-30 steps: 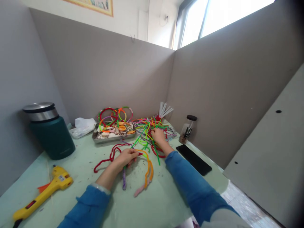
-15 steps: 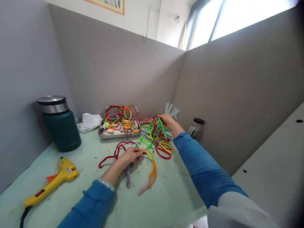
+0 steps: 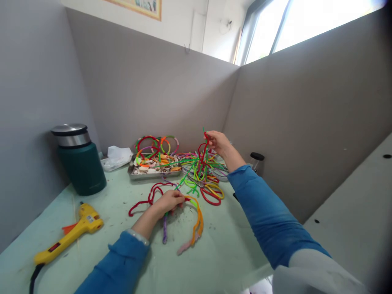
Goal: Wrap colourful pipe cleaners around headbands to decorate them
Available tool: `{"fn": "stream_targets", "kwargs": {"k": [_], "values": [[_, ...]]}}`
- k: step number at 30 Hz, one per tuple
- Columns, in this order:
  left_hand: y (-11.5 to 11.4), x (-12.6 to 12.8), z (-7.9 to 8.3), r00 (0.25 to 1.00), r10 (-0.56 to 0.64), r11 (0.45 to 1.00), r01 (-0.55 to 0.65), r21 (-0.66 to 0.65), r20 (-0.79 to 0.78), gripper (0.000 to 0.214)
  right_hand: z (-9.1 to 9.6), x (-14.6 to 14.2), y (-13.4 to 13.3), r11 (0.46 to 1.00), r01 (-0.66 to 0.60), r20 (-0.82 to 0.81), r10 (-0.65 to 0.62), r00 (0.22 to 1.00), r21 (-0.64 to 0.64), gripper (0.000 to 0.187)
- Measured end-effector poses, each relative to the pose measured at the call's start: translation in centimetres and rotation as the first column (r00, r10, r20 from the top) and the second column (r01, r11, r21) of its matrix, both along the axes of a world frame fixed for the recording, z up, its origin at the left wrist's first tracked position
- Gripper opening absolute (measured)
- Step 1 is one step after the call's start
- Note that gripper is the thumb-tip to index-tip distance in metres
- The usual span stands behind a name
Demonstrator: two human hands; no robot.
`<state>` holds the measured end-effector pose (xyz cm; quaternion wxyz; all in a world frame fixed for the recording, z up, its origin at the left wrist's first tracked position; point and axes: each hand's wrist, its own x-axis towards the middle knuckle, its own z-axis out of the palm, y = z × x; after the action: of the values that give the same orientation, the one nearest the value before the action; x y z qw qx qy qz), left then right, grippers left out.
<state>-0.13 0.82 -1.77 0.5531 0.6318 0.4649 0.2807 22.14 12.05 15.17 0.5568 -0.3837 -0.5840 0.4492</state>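
My left hand [image 3: 169, 201] is closed in a pinch on a joined strand of pipe cleaners, low over the table. Its orange end [image 3: 199, 220] curves to the right, and dark red pipe cleaners [image 3: 151, 196] bend away on the left. A purple pipe cleaner [image 3: 165, 230] hangs below the hand. Raised over a tangled pile of coloured pipe cleaners [image 3: 196, 163], my right hand [image 3: 217, 141] pinches red and green pipe cleaners [image 3: 203, 149] that trail down into the pile. Scissors [image 3: 211, 194] with red and yellow handles lie in front of the pile.
A metal tray [image 3: 154, 176] of shells stands at the back, with pipe cleaner rings [image 3: 150, 141] on it. Leftward are a teal flask [image 3: 82, 169], a yellow glue gun [image 3: 72, 237] and white tissue [image 3: 118, 155]. A black-lidded bottle [image 3: 257, 157] is beyond my right arm. Grey partitions enclose the table.
My right hand has risen from the pile, drawing red and green pipe cleaners upward with it. My left hand keeps its hold in nearly the same place.
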Motion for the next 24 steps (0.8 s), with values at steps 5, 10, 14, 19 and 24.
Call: {"fn": "stream_targets", "kwargs": {"k": [5,10,14,19,24], "values": [[-0.1,0.1,0.3,1.0,0.021,1.0,-0.021,-0.007,-0.001,0.027,0.2,-0.9,-0.9,1.0,-0.005,0.073,0.007,0.997,-0.028,0.011],[-0.3,0.2,0.6,1.0,0.029,1.0,-0.028,-0.004,0.006,0.028,0.6,-2.3,-2.5,0.974,-0.227,0.011,0.227,0.974,-0.027,0.016],[-0.3,0.2,0.5,1.0,0.021,1.0,-0.021,0.001,0.012,0.027,0.0,-3.1,-2.0,0.978,-0.208,0.098,0.205,0.974,0.026,0.019],[-0.1,0.2,0.1,1.0,0.009,1.0,-0.009,-0.002,-0.018,0.026,-3.7,-1.9,0.0,0.994,0.093,0.73,-0.023,0.683,-0.055,0.027],[0.0,0.0,0.0,0.999,0.002,1.0,-0.001,0.021,-0.034,0.029,-8.3,1.3,0.1,0.86,0.486,0.84,-0.373,0.394,0.154,0.029]]}}
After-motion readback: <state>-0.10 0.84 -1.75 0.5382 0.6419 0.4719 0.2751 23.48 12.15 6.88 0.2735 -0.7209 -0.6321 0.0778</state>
